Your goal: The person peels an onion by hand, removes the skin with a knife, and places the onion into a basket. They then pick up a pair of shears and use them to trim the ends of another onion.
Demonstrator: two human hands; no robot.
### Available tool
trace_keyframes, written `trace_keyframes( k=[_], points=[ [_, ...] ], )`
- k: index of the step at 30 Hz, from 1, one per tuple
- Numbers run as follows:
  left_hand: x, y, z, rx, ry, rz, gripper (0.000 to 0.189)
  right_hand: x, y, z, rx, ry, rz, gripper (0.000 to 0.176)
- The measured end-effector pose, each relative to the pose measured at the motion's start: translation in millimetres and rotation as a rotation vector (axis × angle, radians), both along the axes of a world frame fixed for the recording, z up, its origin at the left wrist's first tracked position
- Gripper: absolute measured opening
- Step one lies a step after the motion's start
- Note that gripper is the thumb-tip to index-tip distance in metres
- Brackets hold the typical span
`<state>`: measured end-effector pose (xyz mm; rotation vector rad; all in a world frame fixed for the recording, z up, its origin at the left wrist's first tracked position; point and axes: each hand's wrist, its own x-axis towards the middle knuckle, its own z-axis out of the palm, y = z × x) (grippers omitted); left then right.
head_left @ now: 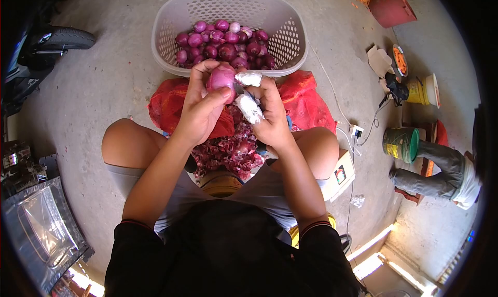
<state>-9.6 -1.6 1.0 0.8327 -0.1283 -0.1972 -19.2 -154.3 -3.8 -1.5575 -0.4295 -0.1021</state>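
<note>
My left hand (199, 107) is closed around a red onion (222, 82), its skin shiny and purple-pink. At the onion's right side is my right hand (270, 110), fingers curled, with white wrapping on the thumb (249, 108) and forefinger (248, 79). A small dark thing shows between those wrapped fingertips, against the onion; I cannot make out what it is. Below both hands lies a heap of onion skins (228, 154) between my knees. Just beyond them stands a grey plastic basket (161, 29) holding many red onions (227, 52).
Red mesh sacks (168, 97) lie on either side of the skins. To the right are a power socket with cables (356, 131), a white box (340, 173), a green bucket (402, 144) and another person's legs (430, 180). A motorcycle wheel (65, 38) stands at the left.
</note>
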Motion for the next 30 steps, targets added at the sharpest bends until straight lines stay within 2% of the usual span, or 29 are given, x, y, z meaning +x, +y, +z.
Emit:
trace_keyframes(
  k=[6, 10, 13, 16, 20, 24, 30],
  points=[
    [2.0, -0.1, -1.1, -0.011, 0.02, -0.001, 0.049, -1.8, 4.6, 0.6, 0.013, -0.053, -0.076, 0.04],
    [0.8, -0.6, 6.1, -0.1, 0.032, -0.023, 0.049, -0.1, -0.3, -8.1, 0.192, 0.16, -0.101, 0.036],
    [1.8, 1.0, 4.8, -0.11, 0.037, -0.01, 0.049, 0.3, -1.3, -10.0, 0.219, 0.16, -0.055, 0.04],
    [2.1, 0.7, 4.5, -0.12, 0.027, 0.007, 0.05, -2.0, 1.3, 0.1, 0.353, 0.253, 0.024, 0.047],
    [2.5, 0.7, 2.6, -0.12, 0.023, 0.037, 0.05, -5.9, -1.2, 2.8, 0.316, 0.298, 0.16, 0.057],
    [1.4, 1.0, 2.2, -0.182, 0.036, -0.001, 0.048, -4.3, 7.8, -0.8, 0.227, 0.177, 0.107, 0.054],
    [-1.5, -2.4, -0.4, -0.22, 0.08, -0.002, 0.047, -4.7, 15.2, -5.7, 0.258, 0.131, 0.064, 0.045]
  ],
)
